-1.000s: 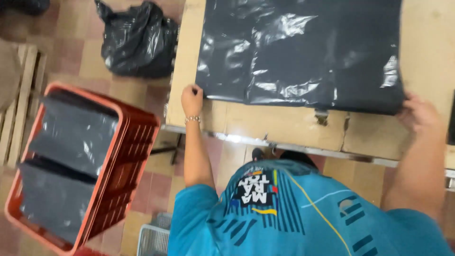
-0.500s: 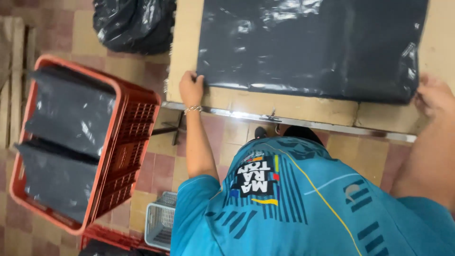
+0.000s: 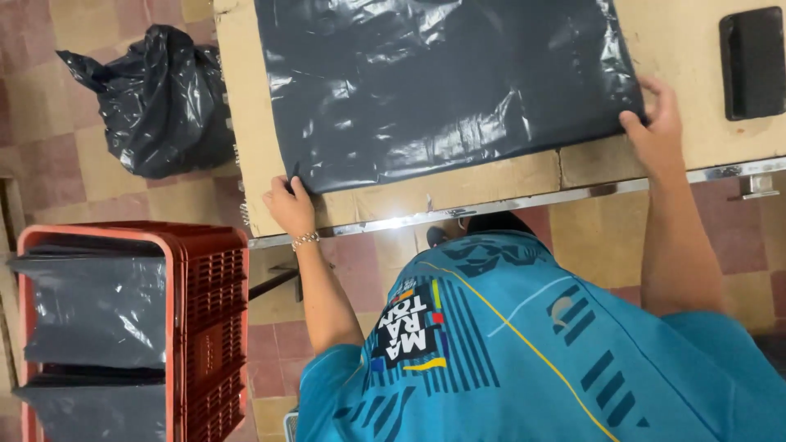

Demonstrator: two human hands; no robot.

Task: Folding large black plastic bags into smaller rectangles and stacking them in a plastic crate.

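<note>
A large dark grey plastic bag (image 3: 442, 82) lies flat on a table covered with brown cardboard (image 3: 491, 176). My left hand (image 3: 291, 205) pinches the bag's near left corner, a bracelet on its wrist. At the near right corner my right hand (image 3: 655, 131) grips the bag's edge, fingers curled over it. Both arms reach out from my teal shirt (image 3: 524, 352) below.
A red plastic crate (image 3: 209, 327) lined with grey bags stands on the tiled floor at the left. A stuffed black bin bag (image 3: 164, 98) sits on the floor beside the table. A dark flat rectangular thing (image 3: 752, 61) lies on the table's right. A metal rim (image 3: 524, 200) edges the table.
The view has shifted left and tilted. Both hands stay on the bag's near corners; the bag now lies a little skewed on the table, and the dark flat object has come into view.
</note>
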